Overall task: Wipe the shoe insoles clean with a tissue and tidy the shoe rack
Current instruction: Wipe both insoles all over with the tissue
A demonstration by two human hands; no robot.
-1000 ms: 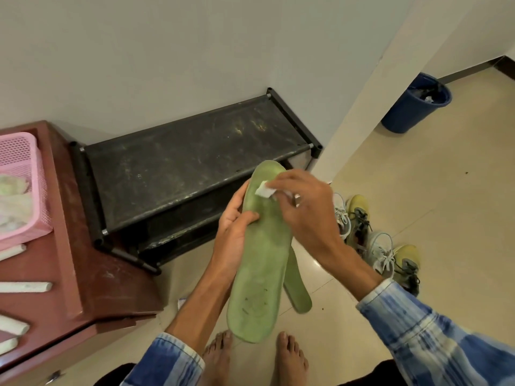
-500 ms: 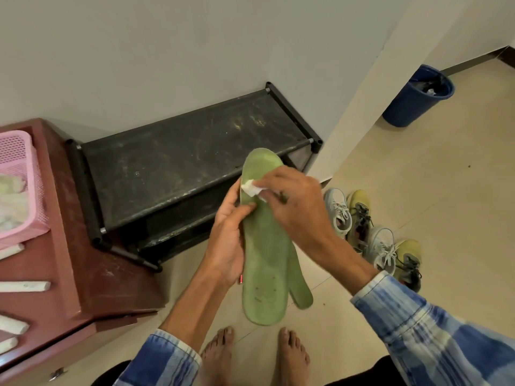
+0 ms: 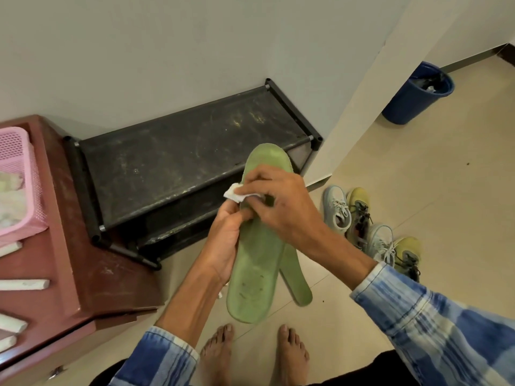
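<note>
My left hand [image 3: 227, 238] grips a long green insole [image 3: 257, 263] by its left edge, holding it upright over the floor. A second green insole [image 3: 296, 282] sticks out behind it at the lower right. My right hand [image 3: 281, 204] pinches a small white tissue [image 3: 234, 194] and presses it against the upper part of the front insole, near its left edge. The black shoe rack [image 3: 181, 162] stands against the wall behind the hands, its dusty top shelf bare.
Two pairs of sneakers, pale blue [image 3: 335, 208] and yellow [image 3: 359, 201], lie on the tiled floor to the right. A blue bin [image 3: 415, 97] stands at the far right. A reddish cabinet [image 3: 83, 268] with a pink basket [image 3: 19, 179] is at the left. My bare feet [image 3: 217, 355] are below.
My right hand has slid the tissue leftward across the insole's upper part to its left edge. The insole stays in my left hand, shifted slightly.
</note>
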